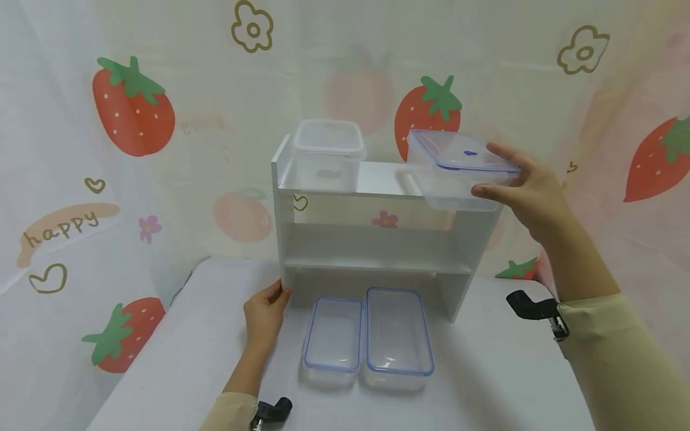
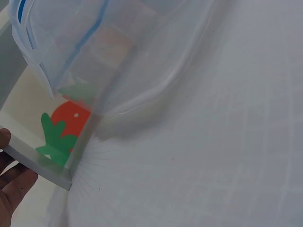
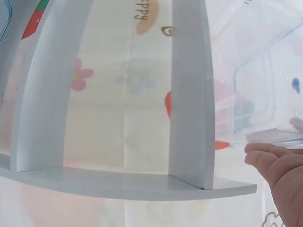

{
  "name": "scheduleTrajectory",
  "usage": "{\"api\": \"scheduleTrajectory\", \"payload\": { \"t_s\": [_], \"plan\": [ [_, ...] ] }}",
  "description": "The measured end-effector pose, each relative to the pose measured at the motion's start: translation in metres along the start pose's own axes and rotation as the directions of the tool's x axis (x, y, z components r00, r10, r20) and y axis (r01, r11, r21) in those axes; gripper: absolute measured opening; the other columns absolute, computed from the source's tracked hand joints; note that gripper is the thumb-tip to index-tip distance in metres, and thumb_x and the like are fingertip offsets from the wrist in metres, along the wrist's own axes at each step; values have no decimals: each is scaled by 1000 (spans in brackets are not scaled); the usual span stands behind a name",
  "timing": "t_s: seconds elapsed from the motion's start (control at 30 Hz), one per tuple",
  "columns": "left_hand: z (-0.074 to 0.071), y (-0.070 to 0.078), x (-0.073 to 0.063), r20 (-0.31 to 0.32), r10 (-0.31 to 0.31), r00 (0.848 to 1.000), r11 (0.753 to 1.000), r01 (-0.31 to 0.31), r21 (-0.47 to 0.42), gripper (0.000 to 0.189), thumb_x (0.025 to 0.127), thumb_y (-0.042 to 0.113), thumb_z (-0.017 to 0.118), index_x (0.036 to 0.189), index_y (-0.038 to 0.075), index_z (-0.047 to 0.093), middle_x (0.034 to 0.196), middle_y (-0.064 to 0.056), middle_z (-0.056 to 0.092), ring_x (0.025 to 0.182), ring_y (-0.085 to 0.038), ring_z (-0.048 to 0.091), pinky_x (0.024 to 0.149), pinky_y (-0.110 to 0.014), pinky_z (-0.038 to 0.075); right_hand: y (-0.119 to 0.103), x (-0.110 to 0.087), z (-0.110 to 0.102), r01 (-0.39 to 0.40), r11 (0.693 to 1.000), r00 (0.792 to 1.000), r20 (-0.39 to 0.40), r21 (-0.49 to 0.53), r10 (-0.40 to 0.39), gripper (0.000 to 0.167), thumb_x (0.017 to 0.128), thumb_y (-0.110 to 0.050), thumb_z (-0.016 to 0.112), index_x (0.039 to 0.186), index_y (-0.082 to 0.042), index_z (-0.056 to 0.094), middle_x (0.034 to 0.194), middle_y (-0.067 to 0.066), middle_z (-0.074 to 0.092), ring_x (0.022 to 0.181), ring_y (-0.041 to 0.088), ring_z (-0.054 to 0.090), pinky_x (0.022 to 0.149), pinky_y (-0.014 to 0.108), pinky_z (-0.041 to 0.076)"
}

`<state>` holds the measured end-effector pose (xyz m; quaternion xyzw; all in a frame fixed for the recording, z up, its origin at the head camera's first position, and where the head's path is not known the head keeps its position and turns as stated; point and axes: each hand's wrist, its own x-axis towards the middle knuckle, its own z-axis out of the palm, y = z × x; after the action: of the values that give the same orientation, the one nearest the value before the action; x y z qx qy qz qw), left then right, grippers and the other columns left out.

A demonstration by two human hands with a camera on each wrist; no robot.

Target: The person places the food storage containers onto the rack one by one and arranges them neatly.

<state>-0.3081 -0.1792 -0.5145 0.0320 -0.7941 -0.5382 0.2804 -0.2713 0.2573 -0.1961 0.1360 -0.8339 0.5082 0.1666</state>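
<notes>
Right grip (image 1: 530, 194) wide around lidded container (image 1: 455, 179) — left grip (image 1: 266, 311) in narrow pinch on shelf (image 1: 377, 248)

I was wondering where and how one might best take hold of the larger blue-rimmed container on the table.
The larger container is probably best gripped midway along its right long edge, thumb on top, coming from the right: that straight edge is exposed, whereas the smaller container sits close along its left side and the far end points toward the shelf unit.
</notes>
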Motion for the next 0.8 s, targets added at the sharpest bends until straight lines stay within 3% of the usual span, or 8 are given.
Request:
{"api": "scheduleTrajectory", "payload": {
  "t_s": [0.2, 0.8],
  "plan": [
    [-1, 0, -1, 11, 3, 1000, 1000, -3, -5, 33, 91, 15, 79, 120, 1, 73, 113, -17, 75, 101, -29, 76, 84, -38, 63, 1, 9, 5, -15, 1000, 1000, -21, -13, 15, 86, 84, -15, 87, 157, -25, 43, 153, 15, 43, 111, 17, 55, 80, 8, 52],
    [0, 0, 1, 15, 8, 1000, 1000, -8, -27, 33, 91, 13, 79, 120, 0, 72, 111, -18, 75, 97, -30, 76, 81, -36, 64, 11, 27, 14, -26, 991, 999, -34, 133, 31, 92, 81, -9, 88, 159, -18, 39, 154, 17, 45, 113, 12, 56, 81, 7, 51]
  ]
}}
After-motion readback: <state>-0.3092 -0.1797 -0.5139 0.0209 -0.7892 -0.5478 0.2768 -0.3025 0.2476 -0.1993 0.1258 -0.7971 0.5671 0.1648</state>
